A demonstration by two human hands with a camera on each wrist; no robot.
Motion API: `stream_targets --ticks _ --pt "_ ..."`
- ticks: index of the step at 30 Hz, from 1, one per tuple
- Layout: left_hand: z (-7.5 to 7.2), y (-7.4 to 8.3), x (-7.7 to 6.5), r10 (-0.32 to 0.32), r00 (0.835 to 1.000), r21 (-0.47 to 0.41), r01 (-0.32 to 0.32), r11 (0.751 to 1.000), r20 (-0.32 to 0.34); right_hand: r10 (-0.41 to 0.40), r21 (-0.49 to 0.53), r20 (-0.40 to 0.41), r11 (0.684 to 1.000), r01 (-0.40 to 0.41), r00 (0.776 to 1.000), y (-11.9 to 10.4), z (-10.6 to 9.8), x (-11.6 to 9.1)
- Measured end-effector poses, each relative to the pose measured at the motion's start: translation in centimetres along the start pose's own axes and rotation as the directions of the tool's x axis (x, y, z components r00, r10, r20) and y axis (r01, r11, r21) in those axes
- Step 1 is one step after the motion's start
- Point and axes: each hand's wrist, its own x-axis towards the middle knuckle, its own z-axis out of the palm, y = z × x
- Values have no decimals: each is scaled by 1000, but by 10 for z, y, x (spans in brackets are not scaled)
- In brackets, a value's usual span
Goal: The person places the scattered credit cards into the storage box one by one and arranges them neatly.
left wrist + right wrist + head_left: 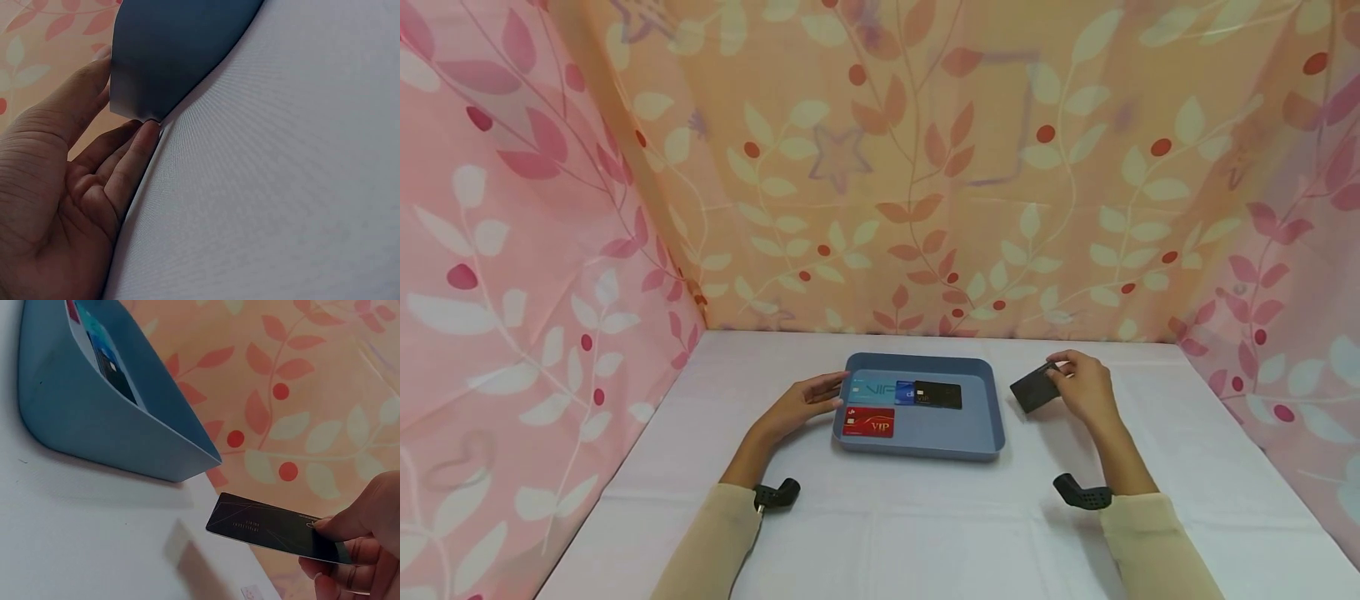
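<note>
My right hand (1082,387) pinches a black card (1035,388) between thumb and fingers, to the right of the blue-grey tray (917,454). In the right wrist view the card (269,528) is tilted above the white cloth, with fine lines and small print on its face. My left hand (805,406) touches the tray's left side with relaxed fingers; the left wrist view shows fingertips (148,129) at its wall. Inside the tray lie a light blue VIP card (871,392), a partly covered blue card (904,392), a black VIP card (938,395) and a red VIP card (868,422).
A white cloth (887,533) covers the table under the tray. Patterned curtains stand behind it (925,167) and along the left (512,292) and right sides. Each wrist wears a small black camera.
</note>
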Motion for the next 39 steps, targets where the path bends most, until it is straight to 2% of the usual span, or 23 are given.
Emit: stream_targets --ticks 9,16,20,29,34,39 --pt "0 -1 1 20 1000 10 -20 1000 6 17 29 -82 999 -15 996 -7 -6 0" --pt "1 0 0 -4 1000 6 4 1000 -4 53 85 -165 996 -40 985 -14 -9 0" --pt "1 0 0 7 1000 3 -7 1000 -1 72 102 -184 993 -53 980 -20 -10 0" --pt "0 -2 2 29 1000 -8 -29 1000 5 62 188 -172 982 -29 983 -38 -9 -2" --pt "0 -2 1 13 1000 -7 -13 1000 2 61 244 -118 969 -31 991 -44 -8 -4" --pt "0 -1 1 7 1000 -7 -7 1000 2 51 249 -51 968 -37 997 -49 -7 -6"
